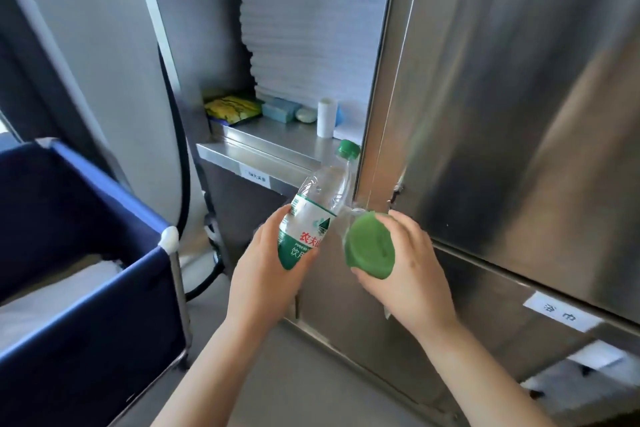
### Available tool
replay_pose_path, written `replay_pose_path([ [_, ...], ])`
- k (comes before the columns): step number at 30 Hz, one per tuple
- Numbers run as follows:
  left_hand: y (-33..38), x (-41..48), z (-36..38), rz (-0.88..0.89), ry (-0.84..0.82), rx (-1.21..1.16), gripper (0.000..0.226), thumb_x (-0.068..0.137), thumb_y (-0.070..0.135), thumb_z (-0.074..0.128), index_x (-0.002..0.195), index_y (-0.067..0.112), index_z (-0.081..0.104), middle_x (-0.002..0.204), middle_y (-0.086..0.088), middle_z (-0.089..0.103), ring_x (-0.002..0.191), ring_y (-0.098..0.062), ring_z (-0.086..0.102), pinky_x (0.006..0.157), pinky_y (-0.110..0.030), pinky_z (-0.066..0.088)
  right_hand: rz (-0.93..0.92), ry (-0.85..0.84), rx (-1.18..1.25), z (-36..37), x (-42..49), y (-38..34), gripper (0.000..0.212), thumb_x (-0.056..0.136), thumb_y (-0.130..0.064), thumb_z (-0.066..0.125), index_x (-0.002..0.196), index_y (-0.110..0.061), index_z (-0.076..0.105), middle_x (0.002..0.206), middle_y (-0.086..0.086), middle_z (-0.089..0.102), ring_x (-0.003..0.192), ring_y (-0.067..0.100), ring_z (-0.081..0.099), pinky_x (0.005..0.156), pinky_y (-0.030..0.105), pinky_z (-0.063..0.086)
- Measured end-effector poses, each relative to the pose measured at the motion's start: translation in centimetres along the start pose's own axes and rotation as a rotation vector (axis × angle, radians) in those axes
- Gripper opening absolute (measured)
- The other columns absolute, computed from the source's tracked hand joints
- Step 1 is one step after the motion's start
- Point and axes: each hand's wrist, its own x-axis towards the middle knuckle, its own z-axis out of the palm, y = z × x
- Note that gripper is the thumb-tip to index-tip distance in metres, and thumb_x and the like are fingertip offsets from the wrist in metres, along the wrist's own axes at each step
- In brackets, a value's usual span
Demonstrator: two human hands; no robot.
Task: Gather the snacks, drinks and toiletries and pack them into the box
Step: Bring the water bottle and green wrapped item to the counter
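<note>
Shelf [277,142] holds yellow packet [232,110], white roll [327,117] (towels [311,28] stacked behind).

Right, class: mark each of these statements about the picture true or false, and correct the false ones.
1. The left hand holds a clear bottle with a green cap. True.
2. The right hand is empty. False: it grips a green item.
3. A yellow packet lies on the steel shelf. True.
4. The white roll on the shelf lies on its side. False: it stands upright.
</note>
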Motion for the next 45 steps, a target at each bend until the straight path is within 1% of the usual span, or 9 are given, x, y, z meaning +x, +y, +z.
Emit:
replay_pose_path([
  [7,-0.4,7.9,0.9,-0.014,0.135,0.085,0.063,0.076,0.054,0.063,0.13,0.051,0.03,0.127,0.025,0.048,0.105,0.001,0.05,0.069,-0.016,0.036,-0.122,-0.034,0.058,3.3,9.0,1.0,0.081,0.062,-0.042,0.082,0.132,-0.021,0.047,0.136,-0.003,0.043,0.123,0.017,0.044,0.099,0.017,0.027],
  [11,-0.9,11.7,1.8,-0.01,0.191,0.122,0.065,0.076,0.054,0.065,0.13,0.052,0.029,0.125,0.024,0.048,0.104,0.004,0.046,0.07,-0.023,0.037,-0.174,-0.051,0.057,5.4,13.3,1.6,0.082,0.062,-0.043,0.082,0.132,-0.021,0.046,0.137,0.0,0.043,0.122,0.021,0.044,0.1,0.028,0.036],
  [19,-5.6,19.7,2.8,-0.011,0.195,0.152,0.068,0.074,0.053,0.066,0.13,0.052,0.028,0.128,0.017,0.051,0.103,-0.007,0.052,0.07,-0.025,0.038,-0.189,-0.069,0.039,11.8,19.7,1.6,0.082,0.063,-0.045,0.081,0.133,-0.021,0.045,0.136,0.0,0.043,0.122,0.019,0.043,0.098,0.027,0.037],
  [23,-8.4,25.9,3.4,0.063,0.125,0.12,0.066,0.075,0.053,0.064,0.131,0.05,0.029,0.126,0.014,0.055,0.097,-0.011,0.058,0.068,-0.027,0.045,-0.109,-0.045,0.011,15.5,22.8,1.6,0.082,0.063,-0.047,0.08,0.132,-0.021,0.044,0.133,-0.003,0.043,0.119,0.016,0.042,0.089,0.023,0.042],
  [25,-9.9,29.7,3.7,0.125,0.086,0.085,0.067,0.076,0.05,0.067,0.132,0.046,0.03,0.128,0.012,0.054,0.096,-0.007,0.055,0.068,-0.025,0.042,-0.051,-0.015,-0.007,17.5,24.5,1.6,0.08,0.064,-0.05,0.076,0.133,-0.022,0.044,0.133,-0.005,0.042,0.119,0.013,0.04,0.086,0.022,0.044],
  [27,-11.1,33.5,4.1,0.175,0.043,0.043,0.069,0.077,0.044,0.07,0.134,0.042,0.031,0.131,0.01,0.052,0.1,-0.003,0.051,0.071,-0.022,0.039,0.042,0.024,-0.009,19.0,26.4,1.6,0.079,0.065,-0.053,0.072,0.133,-0.023,0.044,0.134,-0.007,0.042,0.119,0.012,0.04,0.087,0.022,0.043],
  [31,-13.2,39.2,4.9,0.231,-0.054,-0.036,0.068,0.078,0.044,0.069,0.135,0.04,0.031,0.131,0.012,0.049,0.108,-0.005,0.049,0.075,-0.021,0.037,0.206,0.047,-0.091,21.4,29.1,1.2,0.079,0.065,-0.046,0.079,0.133,-0.023,0.045,0.138,-0.005,0.041,0.121,0.019,0.043,0.09,0.03,0.045],
  [41,-15.9,44.5,7.4,0.338,-0.222,-0.168,0.069,0.077,0.041,0.07,0.134,0.037,0.032,0.125,0.022,0.044,0.113,-0.001,0.046,0.081,-0.021,0.04,0.416,0.087,-0.165,24.1,31.3,0.3,0.074,0.066,-0.048,0.076,0.131,-0.03,0.044,0.135,-0.013,0.039,0.12,0.013,0.041,0.091,0.027,0.043],
  [45,-16.1,44.8,8.5,0.381,-0.233,-0.204,0.069,0.078,0.041,0.069,0.137,0.031,0.034,0.13,0.017,0.046,0.116,-0.001,0.045,0.083,-0.017,0.037,0.458,0.087,-0.172,24.0,31.1,0.9,0.072,0.067,-0.05,0.074,0.13,-0.03,0.045,0.137,-0.013,0.039,0.122,0.013,0.041,0.094,0.027,0.042],
])
